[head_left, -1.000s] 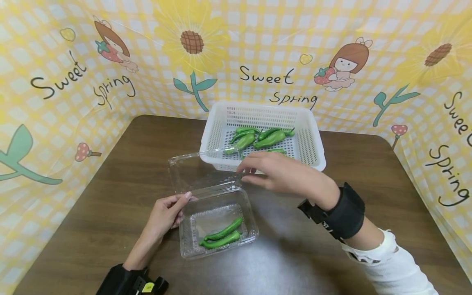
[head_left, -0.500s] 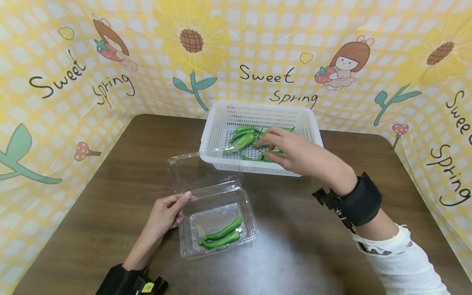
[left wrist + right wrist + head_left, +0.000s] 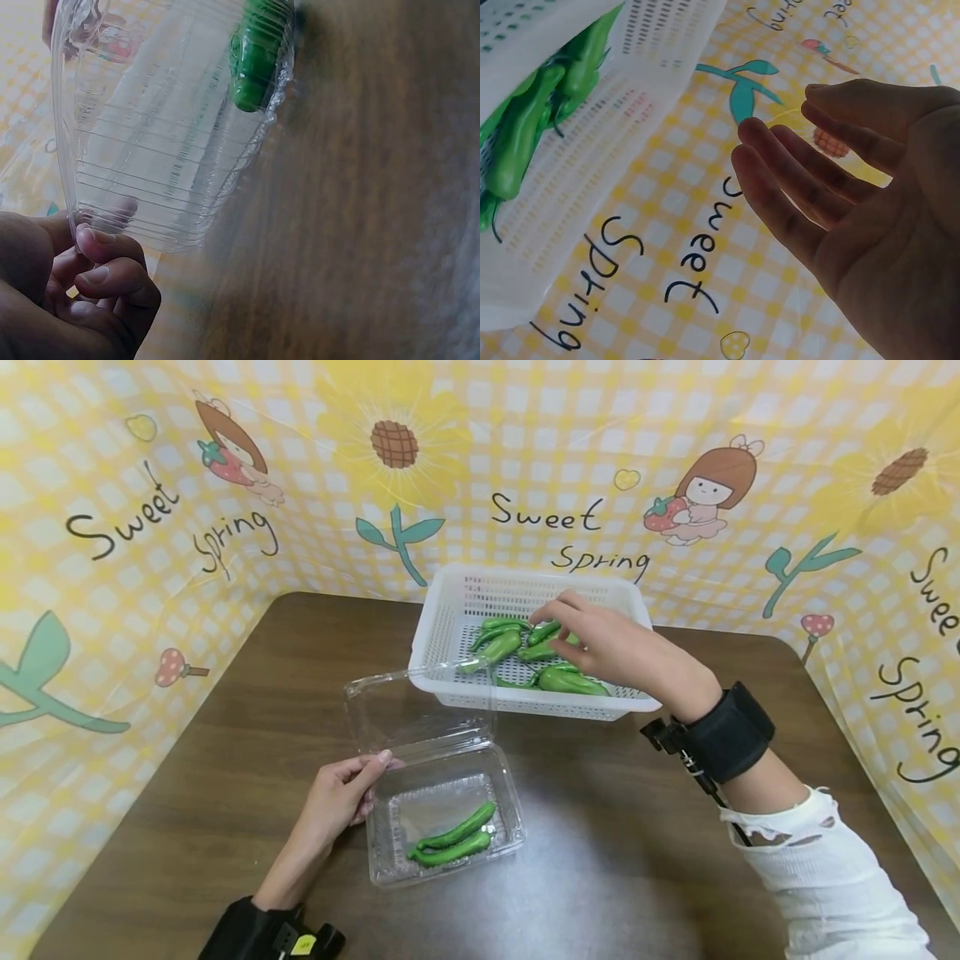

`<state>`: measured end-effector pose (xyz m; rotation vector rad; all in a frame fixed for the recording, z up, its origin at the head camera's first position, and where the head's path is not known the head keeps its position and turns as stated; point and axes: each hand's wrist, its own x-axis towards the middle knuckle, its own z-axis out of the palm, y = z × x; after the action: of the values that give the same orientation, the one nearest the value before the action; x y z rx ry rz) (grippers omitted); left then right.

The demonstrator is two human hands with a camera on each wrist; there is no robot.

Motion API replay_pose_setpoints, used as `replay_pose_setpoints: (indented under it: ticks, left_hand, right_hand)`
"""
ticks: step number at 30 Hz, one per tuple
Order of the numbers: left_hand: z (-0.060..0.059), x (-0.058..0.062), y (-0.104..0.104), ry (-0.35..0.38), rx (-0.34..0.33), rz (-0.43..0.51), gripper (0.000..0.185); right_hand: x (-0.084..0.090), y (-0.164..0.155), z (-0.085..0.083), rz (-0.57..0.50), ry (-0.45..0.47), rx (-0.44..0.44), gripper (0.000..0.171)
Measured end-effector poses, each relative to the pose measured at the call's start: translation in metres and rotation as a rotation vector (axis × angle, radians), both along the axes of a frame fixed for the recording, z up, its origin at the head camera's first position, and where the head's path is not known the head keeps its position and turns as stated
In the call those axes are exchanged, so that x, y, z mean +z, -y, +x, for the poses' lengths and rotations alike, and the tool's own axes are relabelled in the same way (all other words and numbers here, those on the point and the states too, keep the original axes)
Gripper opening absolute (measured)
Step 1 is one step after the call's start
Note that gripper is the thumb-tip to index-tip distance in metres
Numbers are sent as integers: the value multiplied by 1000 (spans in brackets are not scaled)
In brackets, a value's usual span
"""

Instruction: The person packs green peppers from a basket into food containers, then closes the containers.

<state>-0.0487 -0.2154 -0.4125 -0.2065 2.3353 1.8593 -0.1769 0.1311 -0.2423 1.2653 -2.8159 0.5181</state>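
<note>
The green peppers (image 3: pixel 525 647) lie heaped in the white basket (image 3: pixel 450 610) at the back of the table (image 3: pixel 225 710). They look light, smooth and a little slippery, firm enough to pinch at mid-body or by the stem. The right hand (image 3: pixel 611 647) hovers over them, fingers straight and apart, holding nothing. Nearer, two peppers (image 3: pixel 453 843) lie in the clear plastic box (image 3: pixel 510 810), thin and easily crushed, its lid (image 3: pixel 416 710) standing open. The left hand (image 3: pixel 337 797) steadies the box's left edge, fingers curled on the rim

Clear glossy plastic clamshell (image 3: pixel 442 814), matt white perforated plastic basket (image 3: pixel 450 635), wood-grain table (image 3: pixel 247 727)
</note>
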Motion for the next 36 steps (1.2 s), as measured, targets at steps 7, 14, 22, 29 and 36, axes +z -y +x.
replay_pose_setpoints:
  ticks: [7,14,22,29,36]
  left_hand:
    - [-1,1,0,-7,-16,1,46]
    - [-1,1,1,-15,-2,5,46]
    - [-2,-1,1,-3,0,17,46]
    - [-3,1,2,-4,-5,9,46]
    - [-2,0,1,23,7,31,47]
  right_hand:
    - [1,-2,-15,22,19,-46,30]
    - [1,0,-32,45,-2,-56,28]
    - [-9,-3,-55,143,61,-112,29]
    - [-19,-4,-76,270,148,-147,32]
    - [-34,-1,-95,456,245,-200,35]
